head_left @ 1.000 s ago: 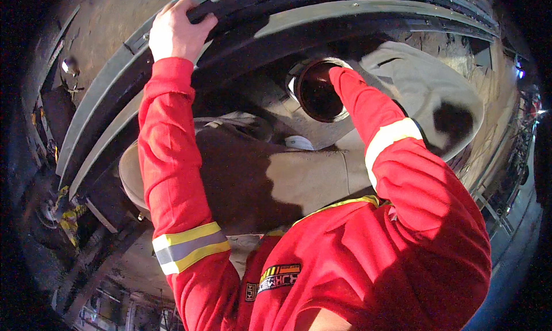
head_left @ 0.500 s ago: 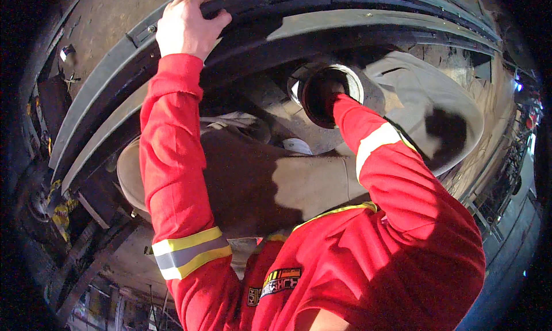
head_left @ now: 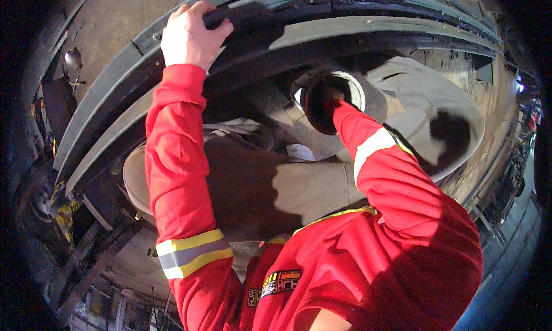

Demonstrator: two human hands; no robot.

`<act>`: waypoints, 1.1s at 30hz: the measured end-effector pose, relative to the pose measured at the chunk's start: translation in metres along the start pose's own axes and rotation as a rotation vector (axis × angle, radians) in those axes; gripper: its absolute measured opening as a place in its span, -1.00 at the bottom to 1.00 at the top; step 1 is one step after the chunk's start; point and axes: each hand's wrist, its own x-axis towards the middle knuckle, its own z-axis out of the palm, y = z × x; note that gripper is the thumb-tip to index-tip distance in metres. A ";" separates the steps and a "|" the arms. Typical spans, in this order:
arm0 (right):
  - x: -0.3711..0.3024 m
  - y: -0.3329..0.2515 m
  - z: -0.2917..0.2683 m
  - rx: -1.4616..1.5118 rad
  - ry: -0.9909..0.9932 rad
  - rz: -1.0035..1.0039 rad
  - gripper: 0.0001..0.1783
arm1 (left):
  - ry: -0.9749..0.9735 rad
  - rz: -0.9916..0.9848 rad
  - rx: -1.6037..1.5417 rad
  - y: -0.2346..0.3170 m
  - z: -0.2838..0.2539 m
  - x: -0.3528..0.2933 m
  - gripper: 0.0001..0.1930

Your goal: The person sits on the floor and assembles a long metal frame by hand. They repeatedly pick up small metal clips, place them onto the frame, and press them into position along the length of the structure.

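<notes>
Overhead, two curved grey rails (head_left: 322,29) arc above one round pipe opening (head_left: 330,101) in a pale housing (head_left: 425,106). Raised high, the left hand (head_left: 190,35) is clamped on the upper rail's dark edge. The right hand is hidden inside the opening, its grip impossible to tell; only one red sleeve (head_left: 379,158) shows, reaching in.
</notes>
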 end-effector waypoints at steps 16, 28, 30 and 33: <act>-0.006 -0.004 0.002 0.016 0.015 0.020 -0.52 | -0.055 -0.057 0.023 0.005 -0.001 0.002 -0.64; -0.009 -0.004 0.003 0.024 0.010 0.014 -0.53 | 0.005 0.008 0.037 0.006 -0.001 0.002 -0.65; -0.008 -0.005 0.004 0.020 0.007 0.008 -0.53 | -0.032 -0.032 0.030 0.003 -0.001 0.002 -0.64; -0.004 -0.007 0.004 0.020 0.007 0.000 -0.53 | -0.050 -0.044 0.014 0.004 -0.002 0.002 -0.63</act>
